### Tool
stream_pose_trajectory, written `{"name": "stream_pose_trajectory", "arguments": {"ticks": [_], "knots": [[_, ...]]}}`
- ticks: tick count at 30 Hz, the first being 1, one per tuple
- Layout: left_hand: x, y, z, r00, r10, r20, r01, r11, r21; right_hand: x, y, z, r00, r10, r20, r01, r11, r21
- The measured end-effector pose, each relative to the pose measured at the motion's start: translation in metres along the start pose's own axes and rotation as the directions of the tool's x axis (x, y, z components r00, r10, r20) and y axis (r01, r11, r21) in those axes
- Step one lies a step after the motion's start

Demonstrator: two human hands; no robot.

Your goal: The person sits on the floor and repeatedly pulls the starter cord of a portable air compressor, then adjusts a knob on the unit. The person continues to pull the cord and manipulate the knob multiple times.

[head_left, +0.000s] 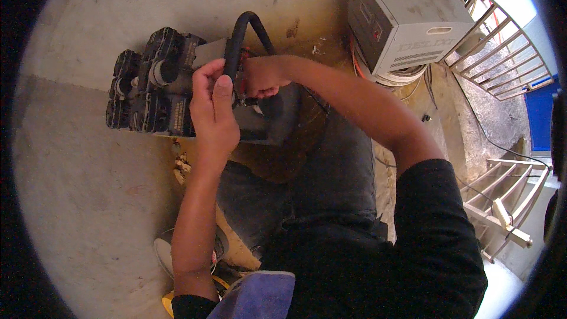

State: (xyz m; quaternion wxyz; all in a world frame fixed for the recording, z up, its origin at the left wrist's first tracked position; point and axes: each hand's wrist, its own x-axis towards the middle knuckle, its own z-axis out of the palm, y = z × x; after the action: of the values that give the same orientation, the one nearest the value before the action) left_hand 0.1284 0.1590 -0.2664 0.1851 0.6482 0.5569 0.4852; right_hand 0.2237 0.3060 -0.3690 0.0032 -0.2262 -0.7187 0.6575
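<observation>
A machine with black ribbed pump heads [156,82], looking like an air compressor, stands against the wall at the upper left. A thick black padded handle [238,35] arches above its right part. My left hand [214,103] is closed round the lower left end of that handle, thumb on the near side. Just right of it, my right hand [264,75] has its fingers curled in at a small fitting [241,84] with red parts. What those fingers pinch is hidden behind the hand. The dark tank [271,118] shows below my hands.
A grey metal cabinet [407,18] stands at the upper right, over coiled pale hose [401,77]. Metal railings [508,53] and a metal frame [502,201] are at the far right. Cables cross the floor. My legs [331,165] are close below the machine.
</observation>
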Motion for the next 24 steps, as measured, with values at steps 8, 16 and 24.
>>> {"name": "stream_pose_trajectory", "arguments": {"ticks": [8,16,24], "knots": [[0.000,0.009,0.000,0.998,-0.050,0.022,0.050,0.998,0.031,0.009,0.024,-0.007,0.928,-0.371,-0.008,0.361,0.908,-0.213],[0.000,0.008,-0.001,0.999,-0.029,0.017,0.028,0.999,0.038,-0.015,0.026,0.028,0.785,-0.562,-0.261,0.521,0.827,-0.213],[0.000,0.005,0.000,0.999,-0.039,0.008,0.039,0.999,0.032,-0.008,0.064,0.016,0.960,-0.162,-0.227,0.246,0.877,0.413]]}}
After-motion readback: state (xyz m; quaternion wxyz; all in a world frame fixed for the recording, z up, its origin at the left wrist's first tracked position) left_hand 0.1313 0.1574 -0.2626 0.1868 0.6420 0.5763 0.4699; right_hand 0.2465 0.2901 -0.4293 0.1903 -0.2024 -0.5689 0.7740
